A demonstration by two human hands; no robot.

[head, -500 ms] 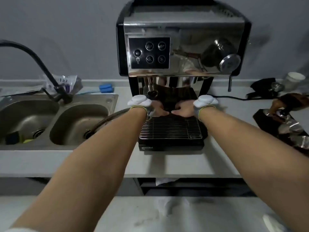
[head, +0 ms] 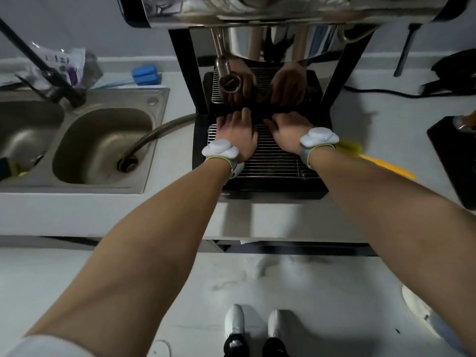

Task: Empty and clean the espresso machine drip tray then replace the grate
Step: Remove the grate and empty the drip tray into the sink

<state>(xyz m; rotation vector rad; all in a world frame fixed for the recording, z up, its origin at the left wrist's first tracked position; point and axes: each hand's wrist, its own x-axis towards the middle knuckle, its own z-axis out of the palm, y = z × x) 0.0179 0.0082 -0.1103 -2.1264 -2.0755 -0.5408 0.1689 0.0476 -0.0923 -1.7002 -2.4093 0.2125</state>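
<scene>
Hands lie palm-down on the silver wire grate (head: 270, 161) of the black drip tray (head: 273, 191), under the chrome espresso machine (head: 257, 11). Left hand (head: 238, 137) and right hand (head: 288, 131) are flat, fingers extended toward the tray's rear edge; fingertips dark, grasp cannot be told. Grate sits in the tray. Left of the tray: steel double sink (head: 103, 145), grey hose (head: 154, 135). Right of it: yellow brush (head: 386, 166). Steam wand (head: 226, 76) hangs above the left hand.

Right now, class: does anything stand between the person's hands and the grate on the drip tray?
Nothing visible does. The left hand and the right hand already lie flat on the grate, fingers reaching its back edge under the machine.
</scene>
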